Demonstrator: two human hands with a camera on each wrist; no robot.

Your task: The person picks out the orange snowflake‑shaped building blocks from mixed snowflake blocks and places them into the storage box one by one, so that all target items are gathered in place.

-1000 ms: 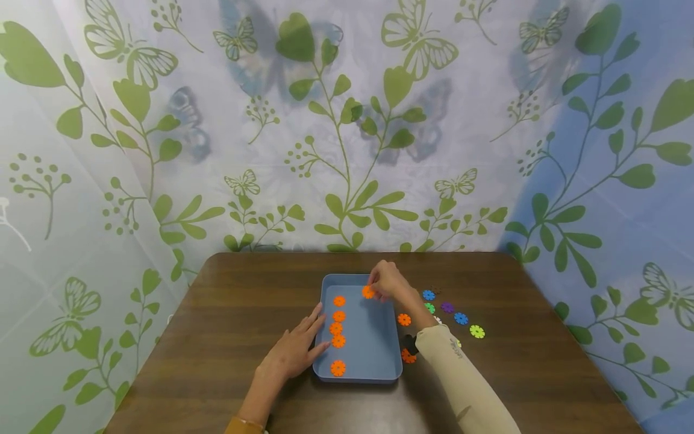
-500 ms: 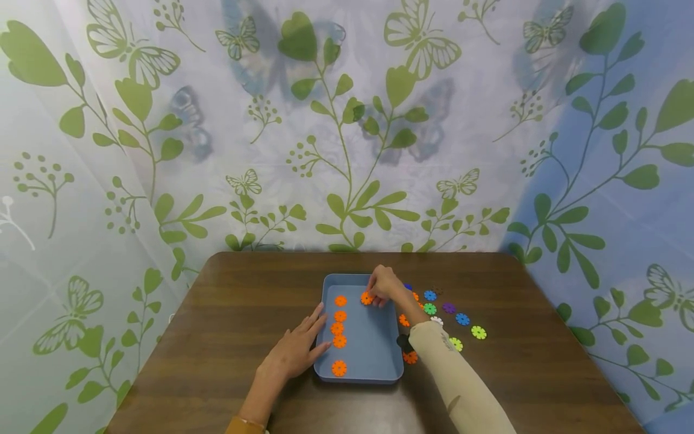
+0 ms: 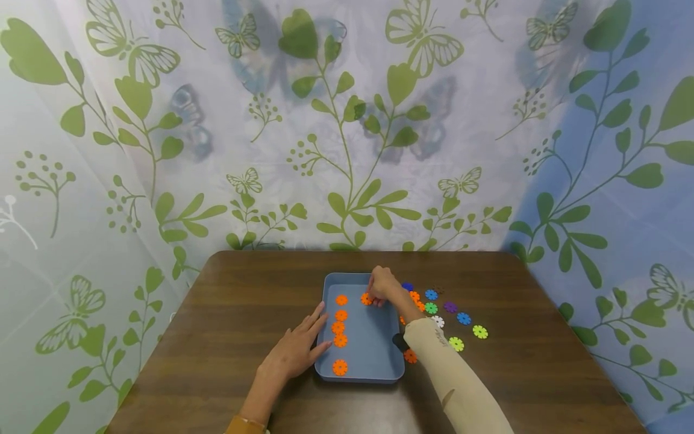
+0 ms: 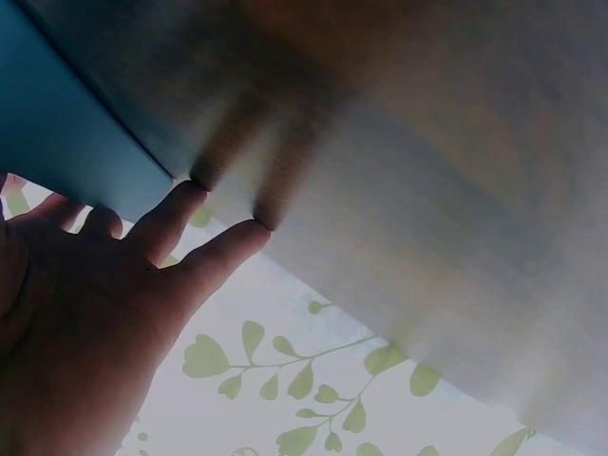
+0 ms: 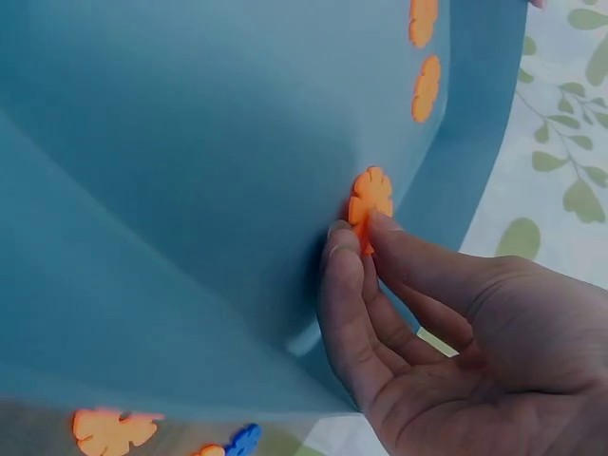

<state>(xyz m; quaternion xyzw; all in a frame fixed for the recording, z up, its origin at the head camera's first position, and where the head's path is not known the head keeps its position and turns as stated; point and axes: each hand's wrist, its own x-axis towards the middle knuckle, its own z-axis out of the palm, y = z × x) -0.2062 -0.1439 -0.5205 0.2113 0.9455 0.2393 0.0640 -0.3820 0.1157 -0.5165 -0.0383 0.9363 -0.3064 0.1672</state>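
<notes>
A blue-grey tray (image 3: 360, 355) holds several orange flower discs (image 3: 340, 367) in a column along its left side. Inside the tray's far right part, the right hand (image 3: 384, 286) pinches an orange disc (image 5: 371, 198) between thumb and fingertips, the disc at the tray floor. The left hand (image 3: 293, 351) lies with spread, fairly straight fingers at the tray's left edge, thumb over the rim. In the left wrist view, the left hand (image 4: 104, 294) has fingers touching the tray's outer wall (image 4: 81, 133) and the table.
Right of the tray, loose discs lie on the brown table (image 3: 238, 313): purple (image 3: 450, 307), blue (image 3: 463, 318), white, green (image 3: 431, 308), yellow-green (image 3: 480, 331) and orange (image 3: 410, 356). A patterned curtain (image 3: 347, 150) hangs behind the table.
The right hand, holding the orange disc, has moved slightly toward the near side and left, lower in the tray. The left hand has stayed in place.
</notes>
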